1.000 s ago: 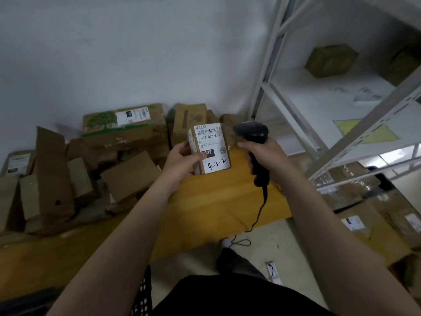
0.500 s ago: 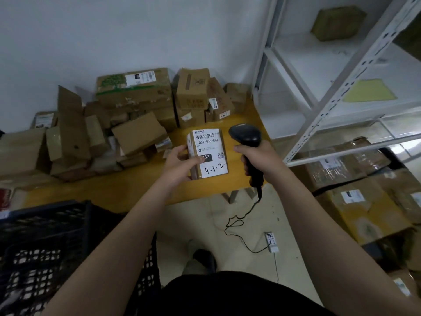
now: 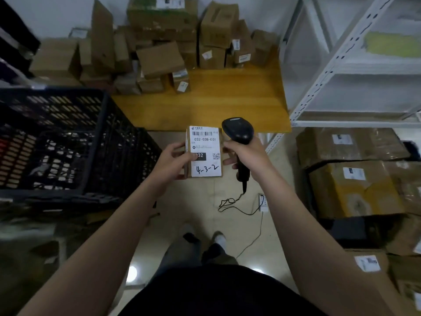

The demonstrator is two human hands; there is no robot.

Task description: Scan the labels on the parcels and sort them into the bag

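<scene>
At the left of the frame stands a black slatted crate [image 3: 118,156]. White shelving [image 3: 319,87] fills the right, and a wooden table [image 3: 227,106] across the top carries a pile of parcels [image 3: 159,58]. No bag can be identified.

At frame centre, the left hand [image 3: 174,161] grips a small parcel [image 3: 204,153] by its left edge, with the label [image 3: 206,137] facing up. The right hand [image 3: 247,153] is closed round the handle of the scanner [image 3: 238,131], whose head sits just beside the parcel's upper right corner.

Probable faults:
- The scanner head appears to sit beside the barcode rather than facing it, so a read may fail.
- The left thumb overlaps the label's dark block and may obscure data.
- The cable [image 3: 237,207] loops on the floor near the feet, where a snag could jerk the scanner.
</scene>
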